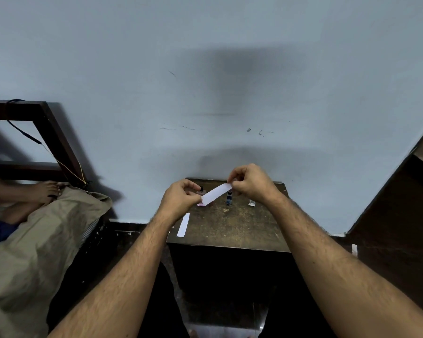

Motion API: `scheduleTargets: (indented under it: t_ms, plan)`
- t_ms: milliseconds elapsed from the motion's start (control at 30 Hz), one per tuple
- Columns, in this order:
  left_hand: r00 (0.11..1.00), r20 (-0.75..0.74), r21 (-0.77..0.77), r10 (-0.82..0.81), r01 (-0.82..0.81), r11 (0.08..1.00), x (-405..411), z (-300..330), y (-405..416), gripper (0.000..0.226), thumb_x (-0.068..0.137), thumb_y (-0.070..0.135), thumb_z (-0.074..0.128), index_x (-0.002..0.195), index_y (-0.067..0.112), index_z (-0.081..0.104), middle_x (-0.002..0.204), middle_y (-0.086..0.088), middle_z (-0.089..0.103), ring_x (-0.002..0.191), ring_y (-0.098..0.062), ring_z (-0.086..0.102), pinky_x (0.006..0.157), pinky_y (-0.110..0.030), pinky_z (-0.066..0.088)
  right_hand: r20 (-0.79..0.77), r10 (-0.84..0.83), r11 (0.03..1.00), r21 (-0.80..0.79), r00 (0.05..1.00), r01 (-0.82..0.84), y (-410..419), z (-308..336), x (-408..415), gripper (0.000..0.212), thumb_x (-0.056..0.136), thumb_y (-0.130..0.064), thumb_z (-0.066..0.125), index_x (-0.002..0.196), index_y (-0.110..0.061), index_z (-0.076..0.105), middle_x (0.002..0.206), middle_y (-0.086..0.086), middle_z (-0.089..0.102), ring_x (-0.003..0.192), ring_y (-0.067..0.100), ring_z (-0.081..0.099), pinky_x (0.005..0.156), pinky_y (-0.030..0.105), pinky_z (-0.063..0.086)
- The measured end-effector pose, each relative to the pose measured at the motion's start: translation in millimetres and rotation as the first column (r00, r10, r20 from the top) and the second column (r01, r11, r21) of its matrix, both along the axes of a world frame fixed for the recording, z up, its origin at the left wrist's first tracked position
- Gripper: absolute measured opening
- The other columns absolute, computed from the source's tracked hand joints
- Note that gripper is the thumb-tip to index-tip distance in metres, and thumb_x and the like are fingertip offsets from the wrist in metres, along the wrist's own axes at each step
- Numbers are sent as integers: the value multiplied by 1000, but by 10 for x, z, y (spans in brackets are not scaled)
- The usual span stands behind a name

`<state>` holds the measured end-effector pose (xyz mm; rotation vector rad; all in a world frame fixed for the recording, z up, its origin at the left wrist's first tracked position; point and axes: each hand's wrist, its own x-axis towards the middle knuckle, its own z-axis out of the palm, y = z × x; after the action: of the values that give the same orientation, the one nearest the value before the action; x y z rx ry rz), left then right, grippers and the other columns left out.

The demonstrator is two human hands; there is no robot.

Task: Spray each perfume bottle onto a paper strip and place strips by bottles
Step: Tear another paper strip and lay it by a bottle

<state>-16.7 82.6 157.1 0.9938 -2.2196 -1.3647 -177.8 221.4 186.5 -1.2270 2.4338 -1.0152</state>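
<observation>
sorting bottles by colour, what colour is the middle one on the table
Dark blue: the middle bottle, seen in the head view.

Both forearms are bare and hairy, with no sleeves, above dark trousers.

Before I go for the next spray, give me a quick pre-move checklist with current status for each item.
1. Strip held at both ends: ok, left hand and right hand each pinch one end.
2. A hand free to pick up a bottle: not ok, both are on the strip.
3. Bottles upright on the table: ok for the blue bottle; the left bottle and right bottle are mostly hidden, cannot tell.
4. Spare strip on the table: ok, lying near the left edge.
5. Held strip already sprayed: cannot tell.
</observation>
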Motion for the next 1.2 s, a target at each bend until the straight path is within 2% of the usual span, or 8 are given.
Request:
scheduleTargets:
  t_ms: [400, 600, 767, 867, 933, 1000, 1100, 1200]
  plan:
    - [991, -111, -10, 77, -78, 997, -41, -84, -56, 16, 80, 14, 75, 88, 25, 67, 79, 5, 71, 71, -8, 64, 62, -24, 46, 210, -38, 998, -47, 977, 48, 19, 93, 33, 19, 81, 2, 59, 82, -12, 72, 69, 6, 71, 46, 12, 61, 52, 26, 52]
    - [979, -140, 102, 148, -135, 986, 30, -272, -132, 20, 85, 5, 56, 92, 21, 67, 93, 3, 74, 83, -14, 66, 61, -29, 51, -9, -131, 991, -17, 991, 131, 60, 207, -105, 27, 80, -6, 61, 71, -30, 69, 67, -8, 68, 53, 9, 59, 62, 31, 57]
    - [983, -79, 59, 164, -160, 985, 74, -447, -164, 10, 84, 20, 63, 88, 27, 69, 91, 7, 72, 89, -15, 67, 80, -44, 58, 434, 128, 987, -147, 892, -70, 141, 449, -75, 16, 86, 2, 65, 85, -13, 70, 67, 4, 71, 41, 10, 53, 43, 22, 46]
    - [984, -73, 20, 162, -161, 987, 80, -473, -128, 10, 86, 21, 64, 91, 28, 69, 90, 8, 71, 86, -15, 66, 81, -37, 56, 607, 193, 972, -228, 771, -63, 169, 457, -93, 13, 87, 2, 64, 88, -10, 68, 71, 7, 71, 41, 9, 52, 41, 19, 44]
    - [988, -48, -13, 145, -146, 989, 93, -503, -95, 13, 87, 20, 63, 95, 27, 69, 91, 10, 70, 89, -13, 65, 82, -29, 51, 154, 10, 996, 81, 988, -23, 131, 324, -153, 14, 85, -5, 67, 87, -18, 71, 73, 2, 70, 50, 8, 58, 50, 21, 47]
    - [991, -17, -51, 133, -134, 990, 108, -561, -73, 16, 87, 21, 63, 100, 26, 71, 93, 8, 71, 92, -11, 65, 85, -26, 48, -229, -36, 970, 227, 973, 89, 94, 235, -159, 12, 81, -13, 70, 84, -24, 75, 73, -8, 69, 68, 10, 64, 64, 25, 51]
    - [991, -9, -95, 137, -137, 986, 138, -636, -66, 21, 87, 20, 64, 106, 22, 72, 99, 5, 73, 94, -10, 65, 88, -24, 47, 120, 128, 992, -18, 984, -127, 89, 341, -62, 11, 84, -6, 70, 86, -17, 74, 66, -9, 69, 54, 2, 59, 54, 20, 45]
    - [991, 3, -125, 133, -132, 983, 144, -737, -69, 23, 88, 22, 64, 110, 21, 71, 104, 4, 73, 97, -11, 65, 89, -23, 47, 480, 259, 952, -273, 838, -137, 118, 451, -69, 12, 86, 1, 66, 90, -9, 71, 68, 2, 72, 42, 9, 47, 41, 19, 38]
